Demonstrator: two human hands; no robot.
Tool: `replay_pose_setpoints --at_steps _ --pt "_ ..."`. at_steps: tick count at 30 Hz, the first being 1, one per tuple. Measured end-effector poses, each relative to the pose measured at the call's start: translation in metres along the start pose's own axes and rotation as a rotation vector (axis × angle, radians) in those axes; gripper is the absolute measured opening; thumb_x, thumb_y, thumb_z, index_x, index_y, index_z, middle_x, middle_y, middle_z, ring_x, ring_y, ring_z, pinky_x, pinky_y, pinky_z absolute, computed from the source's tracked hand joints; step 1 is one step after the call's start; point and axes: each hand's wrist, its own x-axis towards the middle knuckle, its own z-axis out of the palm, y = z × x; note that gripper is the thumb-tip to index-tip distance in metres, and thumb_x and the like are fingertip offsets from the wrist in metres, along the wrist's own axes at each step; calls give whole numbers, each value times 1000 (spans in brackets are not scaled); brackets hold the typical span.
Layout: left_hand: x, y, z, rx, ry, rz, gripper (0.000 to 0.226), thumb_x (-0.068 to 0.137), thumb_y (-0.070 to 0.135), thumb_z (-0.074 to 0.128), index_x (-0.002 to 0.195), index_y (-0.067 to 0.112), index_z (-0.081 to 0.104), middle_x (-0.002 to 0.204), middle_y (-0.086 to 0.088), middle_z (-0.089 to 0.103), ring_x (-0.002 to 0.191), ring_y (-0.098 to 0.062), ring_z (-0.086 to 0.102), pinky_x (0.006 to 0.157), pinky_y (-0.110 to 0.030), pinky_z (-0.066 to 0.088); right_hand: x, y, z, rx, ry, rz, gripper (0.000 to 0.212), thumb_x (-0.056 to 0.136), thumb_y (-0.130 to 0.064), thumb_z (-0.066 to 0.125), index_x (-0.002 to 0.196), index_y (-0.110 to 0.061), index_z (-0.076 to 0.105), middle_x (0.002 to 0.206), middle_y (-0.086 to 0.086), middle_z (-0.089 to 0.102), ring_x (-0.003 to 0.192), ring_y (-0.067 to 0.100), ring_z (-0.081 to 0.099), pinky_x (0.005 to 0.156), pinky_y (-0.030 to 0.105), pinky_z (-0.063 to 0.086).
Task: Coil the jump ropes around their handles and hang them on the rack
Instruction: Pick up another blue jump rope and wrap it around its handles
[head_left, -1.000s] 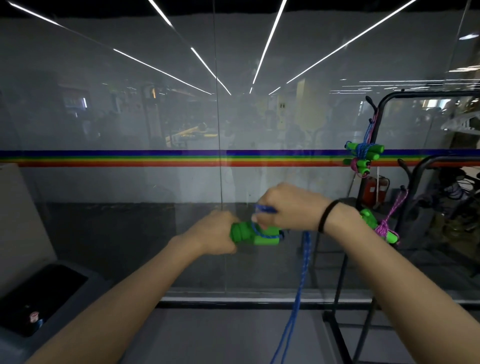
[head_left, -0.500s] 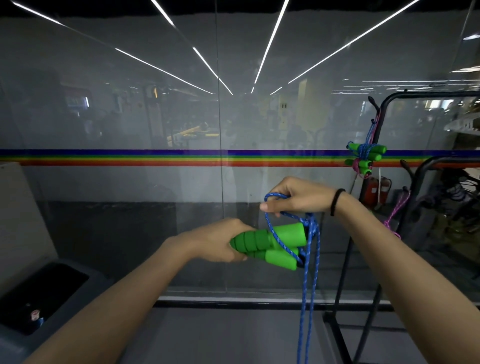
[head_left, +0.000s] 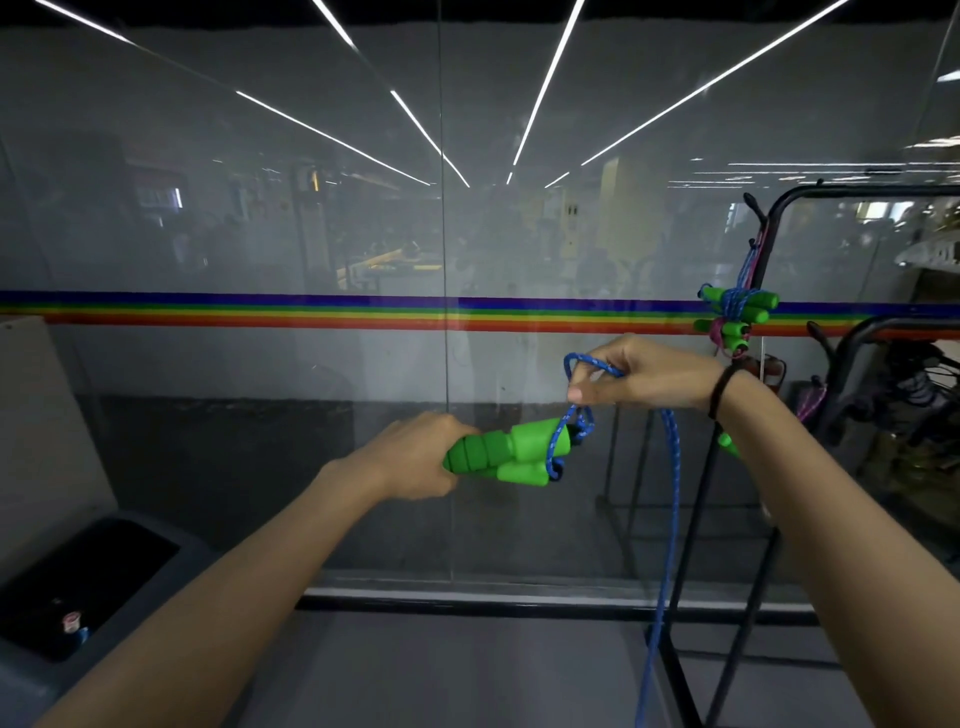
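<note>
- Grip: left hand (head_left: 415, 454) curled tight round both green handles (head_left: 511, 452), mid-air before glass (head_left: 311, 234)
- Blue rope (head_left: 670, 493) wrapped a turn or two near handle tips, rest hanging down
- Right hand (head_left: 644, 376) pinching a rope loop above; coiling underway, next wrap needing tension
- Rack (head_left: 779, 208) at right; no legible writing, possibly too dim

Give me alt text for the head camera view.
A person's left hand grips two green jump-rope handles while the right hand pinches the blue rope looped above them; coiled ropes hang on a black rack at right.
</note>
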Motion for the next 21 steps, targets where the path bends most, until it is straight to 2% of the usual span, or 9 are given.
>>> replay_pose_setpoints --at_steps 2,4,8,10,13,16,19,20,21 --pt "3 -3 2 0 9 -45 32 72 5 53 56 29 39 61 10 48 70 -21 57 61 -33 46 -4 -14 -3 -60 29 -19 21 82 -34 64 79 -13 64 56 -22 59 53 -9 52 64 11 38" --pt "8 -6 4 -53 21 -102 27 70 5 52 55 24 41 60 5 50 69 -27 61 58 -34 47 -8 -30 -2 -147 41 -47 22 83 -32 64 76 -12 62 56 -15 54 52 -7 48 55 7 36" --pt "17 -7 5 -80 15 -129 6 69 6 53 73 11 54 72 -9 61 73 -29 64 57 -32 47 -13 -65 11 -426 -55 -76 27 81 -40 65 63 -24 53 56 -8 45 51 3 44 51 15 32" --pt "21 -2 4 -78 -29 -122 10 71 7 55 81 9 56 79 -12 64 74 -28 63 59 -32 49 -13 -82 24 -571 -144 -85 32 80 -43 65 60 -26 47 56 -7 44 52 6 42 52 20 33" --pt "21 12 1 -54 -111 -18 11 70 15 56 76 6 56 78 -14 65 72 -27 63 64 -40 55 -2 -97 39 -707 -272 -100 34 79 -43 65 55 -27 47 54 -8 47 51 6 43 50 21 34" --pt "12 27 0 -51 -161 143 7 76 15 57 75 9 54 79 -12 63 70 -20 57 65 -36 51 12 -100 34 -616 -351 -105 30 79 -41 67 56 -25 57 50 -8 50 48 6 43 52 19 36" --pt "1 38 -8 -55 -124 227 32 77 10 57 67 34 39 66 9 49 64 -14 46 58 -29 42 21 -84 19 -403 -381 -79 25 81 -40 65 65 -21 68 50 -11 53 50 1 43 56 13 33" --pt "-2 39 -10 -5 -101 246 33 77 9 57 68 35 38 66 11 46 64 -12 45 58 -27 39 23 -77 15 -331 -389 -52 25 81 -41 65 67 -21 69 54 -10 55 56 2 46 63 14 34" --pt "-4 39 -12 50 -77 264 29 76 7 56 70 32 42 68 12 46 66 -11 46 59 -27 38 24 -69 12 -277 -394 -29 24 80 -43 66 68 -22 70 60 -3 56 62 12 47 68 22 35"
